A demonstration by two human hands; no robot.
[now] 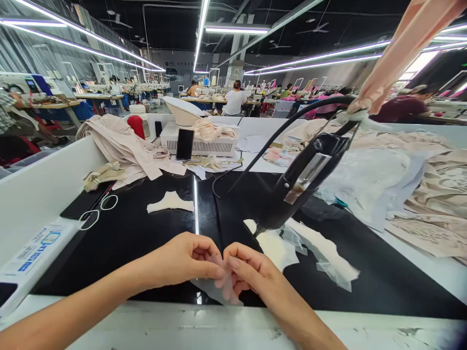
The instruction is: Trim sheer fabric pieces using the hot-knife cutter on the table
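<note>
My left hand (197,260) and my right hand (251,272) meet near the front edge of the black work surface (146,262). Both have thumb and fingers pinched on a thin translucent sheet (216,294), which hangs down between them. Just right of my hands lie cream fabric pieces (277,250) with clear film strips (333,274) on and beside them. Over these, a black hand-held tool (306,182) with a metal plate hangs tilted, its tip at the cream pieces. A smaller cream cut piece (171,201) rests farther back on the left.
White-handled scissors (89,219) and a labelled white box (36,253) lie left. Behind stand a phone (185,144), a vented white machine (219,147) and a red thread cone (136,127). Beige fabric (430,194) and white sheets (368,180) pile up right. A black cable (255,155) crosses behind.
</note>
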